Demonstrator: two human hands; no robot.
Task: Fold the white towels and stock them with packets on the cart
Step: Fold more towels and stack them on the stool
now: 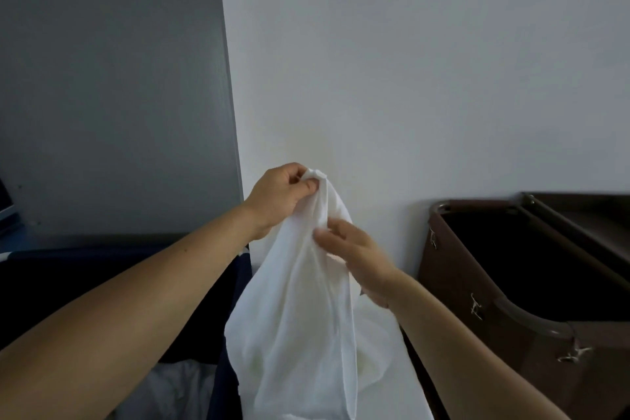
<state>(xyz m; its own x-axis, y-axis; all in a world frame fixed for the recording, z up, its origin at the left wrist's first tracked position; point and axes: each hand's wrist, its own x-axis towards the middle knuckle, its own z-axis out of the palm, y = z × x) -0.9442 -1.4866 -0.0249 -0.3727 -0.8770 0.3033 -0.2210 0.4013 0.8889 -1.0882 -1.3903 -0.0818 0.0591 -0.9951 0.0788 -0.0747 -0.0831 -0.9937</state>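
Observation:
A white towel (296,317) hangs bunched and unfolded in front of me, its lower end trailing down toward more white cloth at the bottom of the view. My left hand (276,198) pinches the towel's top corner and holds it up. My right hand (354,256) is a little lower on the right, and its fingertips pinch the towel's edge. The brown cart (477,283) stands to the right against the wall, with its dark bag compartment open at the top. No packets are in view.
A white wall (409,78) is straight ahead, with a grey panel (112,78) to its left. A dark blue bin (204,300) with white linen (170,389) in it sits at the lower left. Metal clips (475,309) line the cart's side.

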